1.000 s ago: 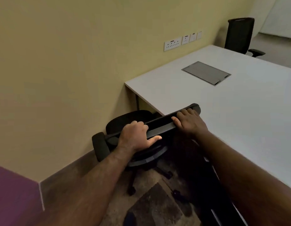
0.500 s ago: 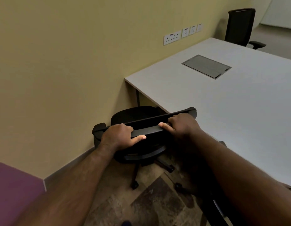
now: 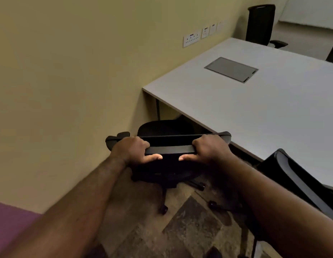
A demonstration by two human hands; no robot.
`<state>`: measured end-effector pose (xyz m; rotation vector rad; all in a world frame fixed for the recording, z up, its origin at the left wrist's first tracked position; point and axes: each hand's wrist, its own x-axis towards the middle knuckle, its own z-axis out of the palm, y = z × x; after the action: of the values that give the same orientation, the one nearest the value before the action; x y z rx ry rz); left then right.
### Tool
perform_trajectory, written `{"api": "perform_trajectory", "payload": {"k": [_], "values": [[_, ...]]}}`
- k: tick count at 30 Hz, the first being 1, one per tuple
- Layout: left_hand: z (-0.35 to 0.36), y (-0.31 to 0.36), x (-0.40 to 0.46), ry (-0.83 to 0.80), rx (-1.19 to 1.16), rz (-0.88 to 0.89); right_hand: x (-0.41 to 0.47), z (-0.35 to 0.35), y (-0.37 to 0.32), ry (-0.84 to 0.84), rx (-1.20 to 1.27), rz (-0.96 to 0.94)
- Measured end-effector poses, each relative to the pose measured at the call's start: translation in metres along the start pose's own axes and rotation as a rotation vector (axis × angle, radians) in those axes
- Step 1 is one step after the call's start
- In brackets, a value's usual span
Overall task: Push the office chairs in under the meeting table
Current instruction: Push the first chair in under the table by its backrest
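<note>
The person is standing over a black office chair, both hands clamped on the top edge of its backrest. The left hand is gripping the left end of that edge, fingers curled over the far side and the thumb lying along the near face. The right hand is gripping the right end in the same way, so the two thumbs are pointing toward each other with a stretch of bare backrest between them — each grip is closed on the chair.

Beyond the grip, the chair's seat is sitting partly under the near corner of the grey meeting table, close beside the yellow wall. Just left of the left grip an armrest is poking out. Below the grip the chair's wheeled base is resting on the patterned floor.

To the right of the right grip a second black chair is standing against the table's near edge. Far beyond the grip, a third chair is waiting at the table's far end — well apart from the hands. A grey cable hatch is lying flush in the tabletop.
</note>
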<state>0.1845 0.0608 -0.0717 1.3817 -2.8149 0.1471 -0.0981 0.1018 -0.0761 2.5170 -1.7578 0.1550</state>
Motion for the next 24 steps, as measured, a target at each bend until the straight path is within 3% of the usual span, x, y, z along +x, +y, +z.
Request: {"api": "perform_trajectory", "payload": {"k": [13,24], "values": [[0.009,-0.056,0.001,0.103,0.037,0.172,0.015,0.006,-0.048,0.014,-0.021,0.134],[0.015,-0.082,0.044,0.131,0.033,0.278,0.03,0.003,-0.046,-0.001,0.013,0.2]]}}
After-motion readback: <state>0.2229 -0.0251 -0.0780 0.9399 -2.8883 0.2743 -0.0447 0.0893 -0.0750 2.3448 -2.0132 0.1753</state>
